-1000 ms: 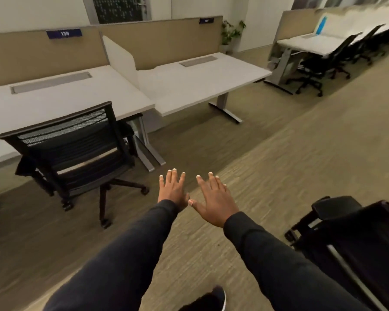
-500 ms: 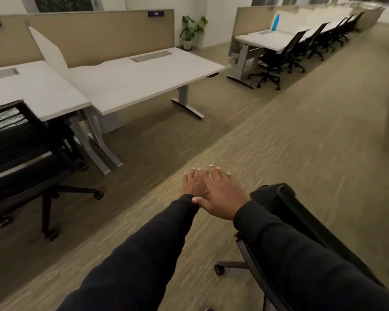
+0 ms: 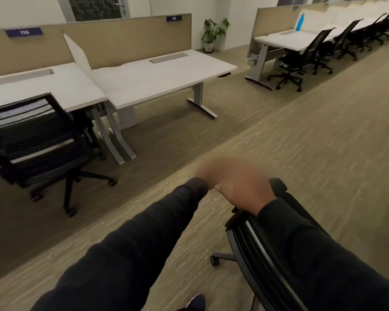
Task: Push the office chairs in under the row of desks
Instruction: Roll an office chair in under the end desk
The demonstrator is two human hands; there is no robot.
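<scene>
A black office chair (image 3: 263, 250) stands on the carpet at the lower right, out in the aisle, with its back under my right forearm. My right hand (image 3: 243, 189) is blurred, just left of the chair's top edge; contact is unclear. My left hand (image 3: 204, 172) lies partly behind the right hand, also blurred. A second black mesh chair (image 3: 36, 140) stands at the left, pulled out a little from the left white desk (image 3: 61, 86). The neighbouring white desk (image 3: 157, 75) has no chair in front of it.
Tan partition panels run behind the desks. A potted plant (image 3: 213, 32) stands at the back. A far row of desks (image 3: 285, 39) at the upper right has several black chairs tucked in and a blue bottle (image 3: 299, 22). My shoe (image 3: 197, 303) shows at the bottom.
My view has swung right and the aisle chair has come up under my right arm. My hands, spread side by side a second ago, now overlap and are blurred.
</scene>
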